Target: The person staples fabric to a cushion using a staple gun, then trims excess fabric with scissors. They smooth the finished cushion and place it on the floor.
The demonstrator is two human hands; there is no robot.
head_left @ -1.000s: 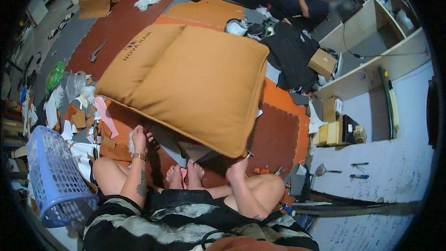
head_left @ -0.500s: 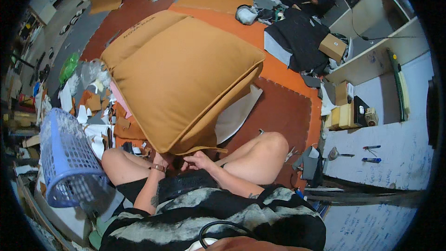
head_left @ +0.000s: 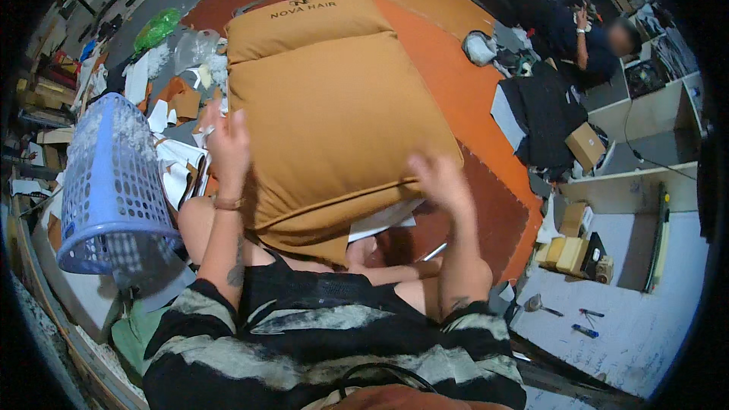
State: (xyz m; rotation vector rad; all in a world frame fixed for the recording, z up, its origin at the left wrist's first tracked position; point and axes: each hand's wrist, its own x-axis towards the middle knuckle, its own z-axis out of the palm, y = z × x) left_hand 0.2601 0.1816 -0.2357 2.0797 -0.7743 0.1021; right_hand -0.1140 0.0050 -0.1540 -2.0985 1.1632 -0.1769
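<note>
A large tan stuffed cushion (head_left: 334, 106) with piped edges and dark print at its far end lies across the floor in front of my crossed legs. Its near flap hangs over my lap. My left hand (head_left: 228, 144) is raised beside the cushion's left edge, fingers apart and holding nothing. Over the near right corner hovers my right hand (head_left: 442, 182), blurred by motion, its fingers spread with nothing in them. Whether either hand touches the fabric I cannot tell. A white sheet (head_left: 386, 222) shows from under the cushion's near edge.
At my left a blue perforated basket (head_left: 114, 182) holds white stuffing, with fabric scraps (head_left: 178, 99) beyond it. To the right are a dark cloth pile (head_left: 543, 118), a cardboard box (head_left: 585, 146) and a white board (head_left: 585, 304) with pens. Another person (head_left: 592, 45) sits at the far right.
Both hands have left the cushion's near edge and risen apart to its two sides. The cushion now lies flatter and straighter, its printed end facing away. My view has shifted.
</note>
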